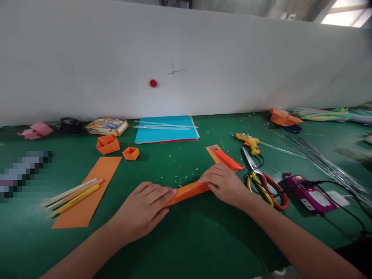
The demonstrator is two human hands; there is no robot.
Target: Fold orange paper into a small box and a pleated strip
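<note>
Right, from my remote seat I have the narrow orange strip (187,192) lying aslant over the green worktop (186,252), spanning the two hands. The left hand (145,211) has its fingers clamped on one end, thumb on the near side; the right hand (225,182) pinches the other, just beside the red cutter (226,157). Looks like a folding step to me, so the next move calls for even pressure along the crease, no twisting.

Printing on a colorful box (107,126) at nine o'clock, a yellow stick (76,200) at eight and a purple device (302,186) at four cannot be read.
</note>
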